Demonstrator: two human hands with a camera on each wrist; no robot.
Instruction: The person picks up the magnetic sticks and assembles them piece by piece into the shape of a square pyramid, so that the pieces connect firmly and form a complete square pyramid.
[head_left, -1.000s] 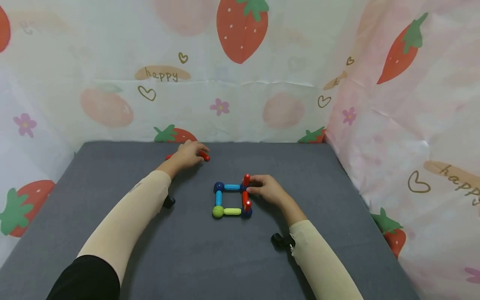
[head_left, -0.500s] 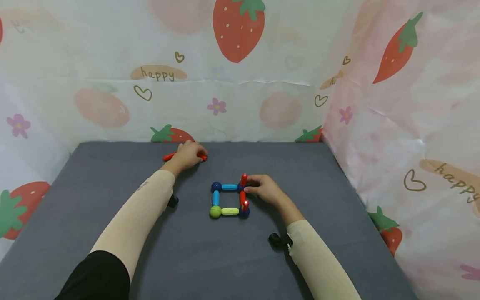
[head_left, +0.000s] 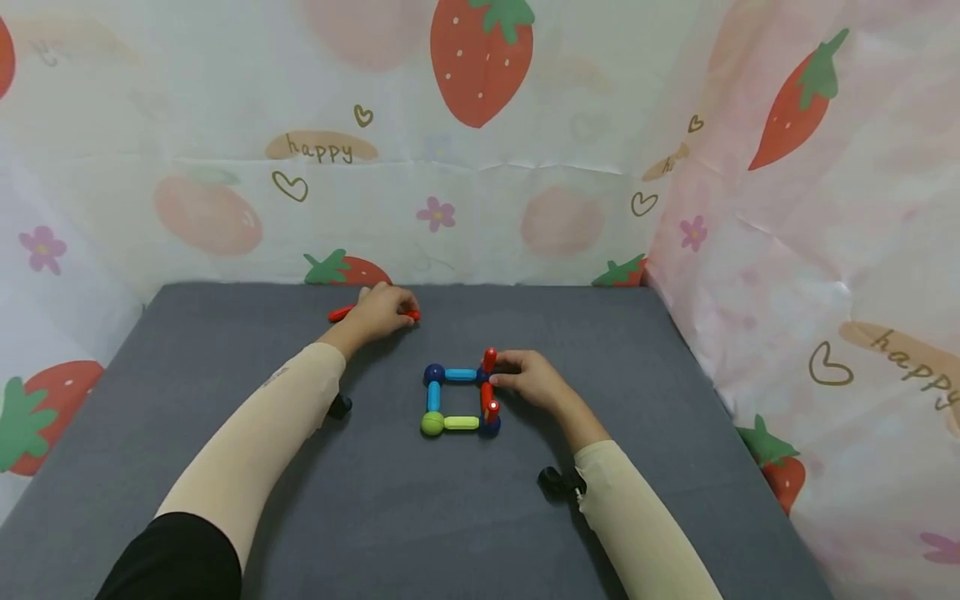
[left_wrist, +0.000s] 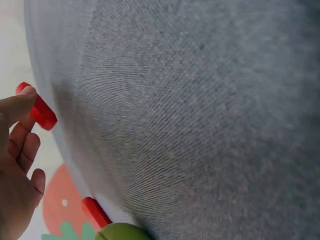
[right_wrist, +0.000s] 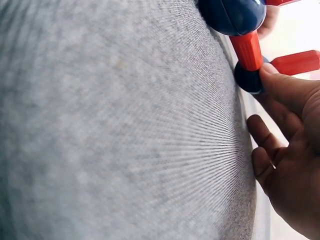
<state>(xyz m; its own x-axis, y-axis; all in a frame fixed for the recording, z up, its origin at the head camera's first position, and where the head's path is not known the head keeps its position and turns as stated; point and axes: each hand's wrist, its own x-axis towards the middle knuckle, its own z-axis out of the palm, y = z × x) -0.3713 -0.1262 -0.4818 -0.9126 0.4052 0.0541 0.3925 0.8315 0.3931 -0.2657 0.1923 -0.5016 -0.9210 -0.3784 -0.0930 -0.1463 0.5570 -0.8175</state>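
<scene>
At the table's far edge my left hand (head_left: 382,308) pinches a red magnetic rod (left_wrist: 45,114) between thumb and fingertips. Behind that hand lies another red rod (head_left: 341,313), and the left wrist view adds a green ball (left_wrist: 122,233) beside it. A square of magnetic rods and balls sits mid-table: blue rods (head_left: 461,375), a yellow-green rod (head_left: 461,423), a lime ball (head_left: 432,424) and navy balls (head_left: 434,374). Red rods (head_left: 490,360) stand up from its two right corners. My right hand (head_left: 531,377) grips the far-right corner, its thumb at the navy ball (right_wrist: 248,79).
Grey cloth covers the table (head_left: 360,517). A strawberry-print curtain (head_left: 480,208) rises right behind its far edge and along the sides. Each wrist wears a small black camera (head_left: 553,482).
My left fingers have drawn in on the red rod, which has shifted slightly under them. The right hand and the square stay where they were.
</scene>
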